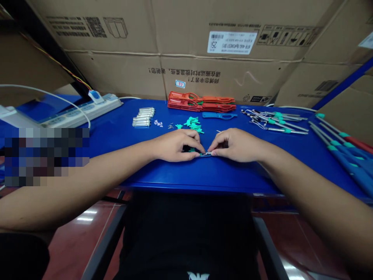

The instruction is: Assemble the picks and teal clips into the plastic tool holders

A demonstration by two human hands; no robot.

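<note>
Black shirt (pixel 186 237) nearest, up against the tabletop (pixel 163 179) edge. Small blue-and-silver piece (pixel 205 154) lies on the tabletop, held between both hands. Left hand (pixel 175 146) and right hand (pixel 236 146) pinch it from either side, fingers (pixel 201 149) closed on it, tips almost meeting. Green bit (pixel 192 149) just under the left hand.

Relative to the piece: green plastic parts (pixel 192 124) just behind; blue plastic handle (pixel 219 115) and orange-red handles (pixel 201 102) further back; clear tubes (pixel 142 116) back-left; power strip (pixel 84 111) further left; teal-collared metal tools (pixel 276 121) back-right; long blue rods (pixel 340 152) far right; cardboard boxes (pixel 233 46) behind everything.
</note>
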